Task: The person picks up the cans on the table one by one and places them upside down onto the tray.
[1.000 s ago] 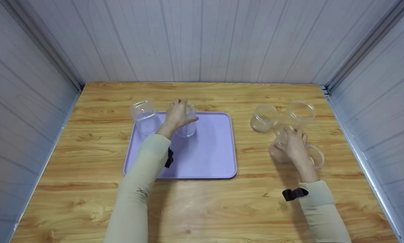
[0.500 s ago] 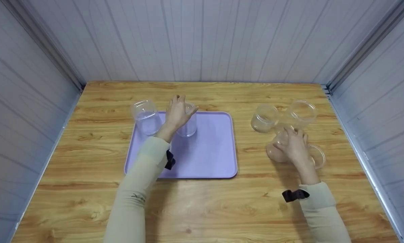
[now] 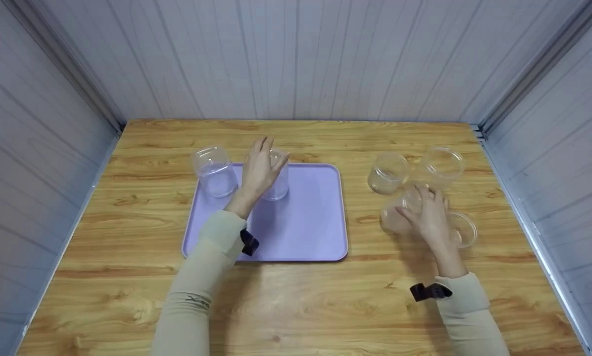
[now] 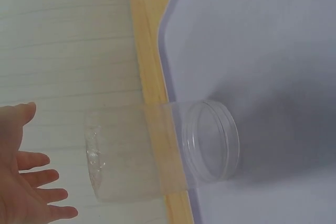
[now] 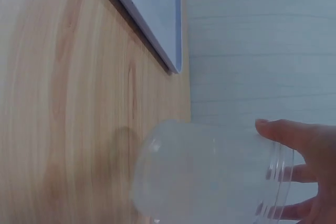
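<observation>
My left hand (image 3: pixel 258 170) is spread just above a clear plastic jar (image 4: pixel 136 153). In the left wrist view, fingers and thumb are apart from it. That jar stands mouth down on the purple tray (image 3: pixel 305 212), its threaded rim against the surface. A second clear jar (image 3: pixel 216 173) stands inverted at the tray's back left. At the right, my right hand (image 3: pixel 432 217) grips another clear jar (image 5: pixel 205 174) around its rim, thumb on one side and fingers on the other. The jar's base points down, close over the table and tilted leftward.
An upright clear jar (image 3: pixel 387 173) stands behind the right hand, with another clear jar (image 3: pixel 444 163) farther right. A clear round rim (image 3: pixel 464 230) shows beside the right wrist. Panelled walls (image 3: pixel 296 59) enclose the wooden table (image 3: pixel 296 306) at back and sides.
My left hand has let go of the jar on the tray and its fingers have straightened. The jar in my right hand has shifted leftward, its base swinging out toward the tray.
</observation>
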{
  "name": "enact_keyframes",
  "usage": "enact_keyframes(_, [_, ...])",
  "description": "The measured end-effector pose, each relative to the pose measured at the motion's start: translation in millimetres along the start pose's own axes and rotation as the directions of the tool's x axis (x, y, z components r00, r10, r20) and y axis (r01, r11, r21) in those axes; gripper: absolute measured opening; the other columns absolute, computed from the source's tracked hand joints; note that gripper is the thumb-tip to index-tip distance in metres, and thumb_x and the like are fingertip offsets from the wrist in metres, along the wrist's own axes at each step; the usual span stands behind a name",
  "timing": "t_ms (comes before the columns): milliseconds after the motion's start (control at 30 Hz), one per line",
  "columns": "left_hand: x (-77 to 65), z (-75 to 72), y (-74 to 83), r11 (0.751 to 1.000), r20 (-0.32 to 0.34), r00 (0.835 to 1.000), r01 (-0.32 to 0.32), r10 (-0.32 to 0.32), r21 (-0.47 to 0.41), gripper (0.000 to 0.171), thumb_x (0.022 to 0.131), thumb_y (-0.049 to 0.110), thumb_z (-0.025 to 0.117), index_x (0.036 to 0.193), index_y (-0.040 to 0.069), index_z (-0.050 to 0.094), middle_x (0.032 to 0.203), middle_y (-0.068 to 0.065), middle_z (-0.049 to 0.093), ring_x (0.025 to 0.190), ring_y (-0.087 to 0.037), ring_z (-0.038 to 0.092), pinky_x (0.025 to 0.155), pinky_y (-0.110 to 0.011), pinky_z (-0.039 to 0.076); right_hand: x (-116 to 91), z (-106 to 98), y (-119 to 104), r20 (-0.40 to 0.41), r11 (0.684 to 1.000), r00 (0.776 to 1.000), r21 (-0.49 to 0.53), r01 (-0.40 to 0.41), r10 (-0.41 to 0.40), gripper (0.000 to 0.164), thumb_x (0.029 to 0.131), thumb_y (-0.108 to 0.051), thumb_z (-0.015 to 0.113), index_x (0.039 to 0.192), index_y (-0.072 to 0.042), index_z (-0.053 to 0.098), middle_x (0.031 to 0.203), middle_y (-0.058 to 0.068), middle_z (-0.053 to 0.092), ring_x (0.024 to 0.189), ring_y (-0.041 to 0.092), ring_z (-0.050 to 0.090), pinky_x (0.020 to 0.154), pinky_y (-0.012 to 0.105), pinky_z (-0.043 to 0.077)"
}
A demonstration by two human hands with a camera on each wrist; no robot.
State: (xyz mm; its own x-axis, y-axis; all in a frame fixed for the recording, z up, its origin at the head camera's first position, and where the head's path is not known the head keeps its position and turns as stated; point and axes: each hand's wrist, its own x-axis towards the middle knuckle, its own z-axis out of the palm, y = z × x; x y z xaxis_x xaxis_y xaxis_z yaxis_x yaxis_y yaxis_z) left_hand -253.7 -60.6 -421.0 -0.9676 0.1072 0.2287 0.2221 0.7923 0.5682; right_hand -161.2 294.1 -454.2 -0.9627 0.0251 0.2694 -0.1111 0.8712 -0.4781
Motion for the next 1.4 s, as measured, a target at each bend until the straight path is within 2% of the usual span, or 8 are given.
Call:
enact_keyframes(200, [-8.0,-1.7,6.2,0.998,-0.007,1.000,-0.012,0.012,-0.056,0.063,0.088,0.040,0.050,0.133,-0.001,0.034,0.137,-0.018,0.031,0.126,-0.032,0.026,0.103,-0.042,0.022,-1.9,5.4,-5.8,-0.051,0.996,0.998,0.089,-0.028,0.032,0.065,0.072,-0.026,0.073,0.123,0.003,0.045,0.121,0.031,0.037,0.107,0.047,0.033,0.085,0.056,0.029])
enact_keyframes(433, [-15.7,-3.1,11.2,0.992,-0.028,1.000,-0.018,0.015,-0.128,0.061,0.089,0.038,0.050,0.133,-0.001,0.035,0.138,-0.017,0.030,0.127,-0.031,0.025,0.103,-0.041,0.022,-2.7,12.5,-11.4,-0.152,0.987,0.988,0.155,0.037,-0.013,0.066,0.072,-0.025,0.074,0.123,0.005,0.045,0.118,0.028,0.040,0.107,0.044,0.036,0.086,0.054,0.032])
enact_keyframes(633, [-24.0,-4.8,15.4,0.971,-0.035,0.999,-0.032,0.024,-0.237,0.061,0.089,0.035,0.050,0.134,-0.002,0.032,0.138,-0.018,0.028,0.127,-0.031,0.025,0.102,-0.042,0.025,-3.3,17.4,-15.0,-0.186,0.977,0.982,0.201,0.066,-0.028,0.068,0.072,-0.027,0.073,0.126,0.002,0.044,0.117,0.024,0.042,0.106,0.038,0.040,0.088,0.050,0.035])
enact_keyframes(833, [-31.8,-5.5,22.0,0.950,-0.099,0.995,-0.039,0.008,-0.309,0.059,0.089,0.036,0.051,0.133,0.000,0.035,0.137,-0.014,0.031,0.126,-0.029,0.027,0.102,-0.041,0.024,-2.2,25.1,-19.7,-0.209,0.962,0.977,0.260,0.086,-0.031,0.067,0.072,-0.027,0.073,0.126,0.000,0.044,0.116,0.021,0.043,0.108,0.035,0.040,0.092,0.048,0.033])
enact_keyframes(1067, [-39.1,1.0,26.8,0.938,-0.140,0.988,-0.114,0.071,-0.326,0.056,0.089,0.033,0.051,0.130,-0.004,0.038,0.134,-0.016,0.036,0.126,-0.027,0.027,0.107,-0.040,0.002,-1.4,38.6,-31.9,-0.205,0.944,0.979,0.320,0.077,-0.011,0.065,0.073,-0.029,0.072,0.127,-0.004,0.046,0.119,0.019,0.046,0.111,0.033,0.042,0.092,0.047,0.034])
enact_keyframes(1200, [-42.4,4.3,28.2,0.926,-0.137,0.989,-0.107,0.060,-0.362,0.056,0.090,0.033,0.051,0.131,-0.002,0.038,0.134,-0.015,0.036,0.126,-0.026,0.027,0.106,-0.041,0.014,-0.8,43.9,-38.8,-0.195,0.928,0.981,0.366,0.072,0.001,0.064,0.074,-0.029,0.072,0.129,-0.008,0.046,0.122,0.016,0.047,0.112,0.030,0.042,0.082,0.047,0.043])
enact_keyframes(1300, [-45.0,6.0,29.2,0.913,-0.124,0.991,-0.091,0.044,-0.398,0.055,0.090,0.033,0.050,0.132,-0.001,0.037,0.135,-0.014,0.035,0.127,-0.026,0.026,0.103,-0.041,0.021,-0.3,46.3,-42.4,-0.189,0.920,0.982,0.385,0.066,0.009,0.064,0.074,-0.029,0.072,0.128,-0.009,0.046,0.122,0.015,0.047,0.111,0.030,0.042,0.080,0.047,0.043])
enact_keyframes(1400, [-46.7,7.8,30.1,0.903,-0.121,0.992,-0.089,0.042,-0.420,0.054,0.090,0.032,0.049,0.132,0.001,0.037,0.136,-0.013,0.034,0.128,-0.025,0.024,0.104,-0.040,0.021,0.7,48.2,-45.1,-0.187,0.914,0.982,0.401,0.064,0.014,0.063,0.074,-0.028,0.071,0.128,-0.006,0.046,0.120,0.016,0.049,0.105,0.031,0.045,0.080,0.047,0.043])
